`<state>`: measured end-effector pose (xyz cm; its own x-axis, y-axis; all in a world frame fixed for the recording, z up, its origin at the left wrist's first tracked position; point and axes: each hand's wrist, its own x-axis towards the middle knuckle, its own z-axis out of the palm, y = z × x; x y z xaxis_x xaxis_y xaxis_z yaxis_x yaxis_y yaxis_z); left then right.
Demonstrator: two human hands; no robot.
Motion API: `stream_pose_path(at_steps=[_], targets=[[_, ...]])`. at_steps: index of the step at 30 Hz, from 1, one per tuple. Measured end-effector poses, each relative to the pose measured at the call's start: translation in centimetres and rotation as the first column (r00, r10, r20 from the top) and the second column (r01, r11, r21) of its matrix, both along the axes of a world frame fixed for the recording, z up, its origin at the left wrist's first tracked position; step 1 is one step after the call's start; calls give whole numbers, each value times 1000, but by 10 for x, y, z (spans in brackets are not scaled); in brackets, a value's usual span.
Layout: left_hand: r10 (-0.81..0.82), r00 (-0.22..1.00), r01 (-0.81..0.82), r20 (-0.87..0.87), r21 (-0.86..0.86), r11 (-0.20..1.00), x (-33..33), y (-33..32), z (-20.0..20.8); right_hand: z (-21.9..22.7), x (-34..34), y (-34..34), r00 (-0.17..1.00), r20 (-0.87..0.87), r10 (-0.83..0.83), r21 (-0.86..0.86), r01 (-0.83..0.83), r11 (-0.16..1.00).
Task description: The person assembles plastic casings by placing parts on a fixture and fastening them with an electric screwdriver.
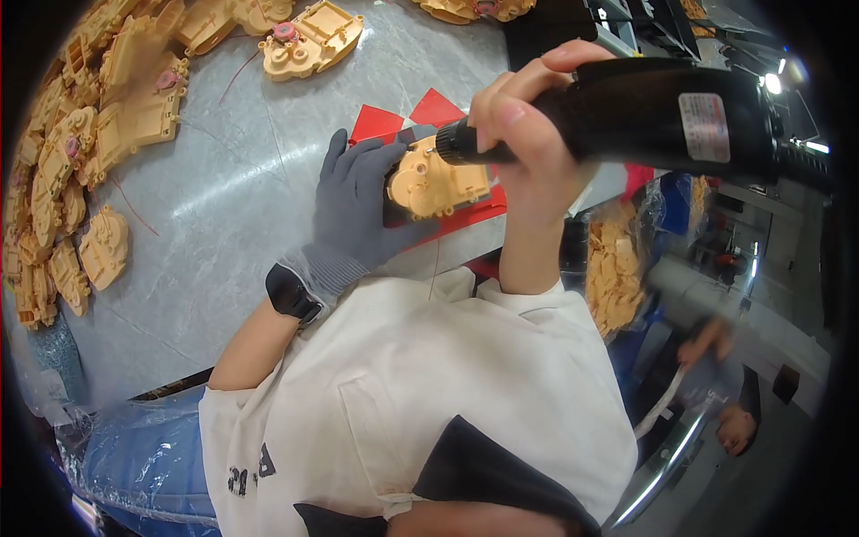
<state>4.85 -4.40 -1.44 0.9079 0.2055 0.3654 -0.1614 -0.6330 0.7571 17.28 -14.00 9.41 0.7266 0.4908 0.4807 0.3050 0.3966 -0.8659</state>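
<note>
In the middle of the bench, a yellow plastic housing (436, 183) with round bosses lies on a dark block with red pieces (470, 215) around it. My left hand (358, 192), in a grey knitted glove, grips the housing along its left side, thumb at the near edge. My bare right hand (535, 125) is wrapped round a black electric screwdriver (644, 118), held level with its nose pointing left. The screwdriver's tip is at the housing's upper edge, by a small metal screw (429, 151); whether they touch I cannot tell.
Many yellow housings (134, 116) are heaped along the bench's left side. One with a pink part (311, 40) lies at the far side. To the right, a bag holds more yellow parts (613, 268). Another person (716, 385) is at the lower right. A blue plastic-wrapped bundle (143, 452) sits lower left.
</note>
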Motion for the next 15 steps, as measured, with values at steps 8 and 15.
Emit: stream_pose_path(at_steps=[8,15], targets=[[1,1000,0,21,-24,1000,-2,1,-5,-5,-1,8,999,-17,37,-78,-38,996],[-36,999,39,25,-101,994,4,1,2,-5,4,11,997,42,64,-130,-58,990]])
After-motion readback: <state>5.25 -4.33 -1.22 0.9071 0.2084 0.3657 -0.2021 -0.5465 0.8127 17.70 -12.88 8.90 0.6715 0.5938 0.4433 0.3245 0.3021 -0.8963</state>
